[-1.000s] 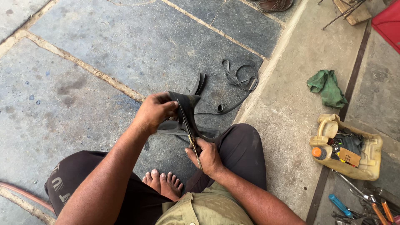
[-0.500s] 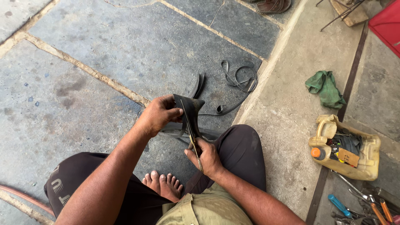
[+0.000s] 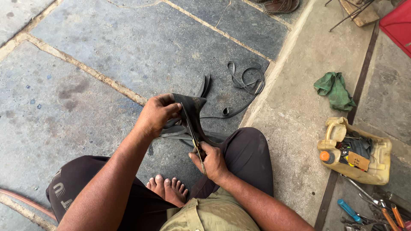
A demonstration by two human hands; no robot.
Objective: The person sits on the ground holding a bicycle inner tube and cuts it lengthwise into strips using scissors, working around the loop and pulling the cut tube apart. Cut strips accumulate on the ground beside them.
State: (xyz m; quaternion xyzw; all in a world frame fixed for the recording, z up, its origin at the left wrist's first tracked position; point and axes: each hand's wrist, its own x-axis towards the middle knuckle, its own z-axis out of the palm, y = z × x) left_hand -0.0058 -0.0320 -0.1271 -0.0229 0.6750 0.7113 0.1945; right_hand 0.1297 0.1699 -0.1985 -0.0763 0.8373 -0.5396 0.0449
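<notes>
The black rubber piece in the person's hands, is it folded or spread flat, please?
Folded: the black rubber piece is doubled over, pinched by the left hand while the right hand works scissors along it.

Dark trousers (image 3: 244,158) w/ pale lettering on left leg; olive button shirt (image 3: 209,216); bare arms, feet.

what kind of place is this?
Likely a roadside repair spot on stone paving: rubber strips on the ground, hand tools, a cut-open jug of bits.
</notes>
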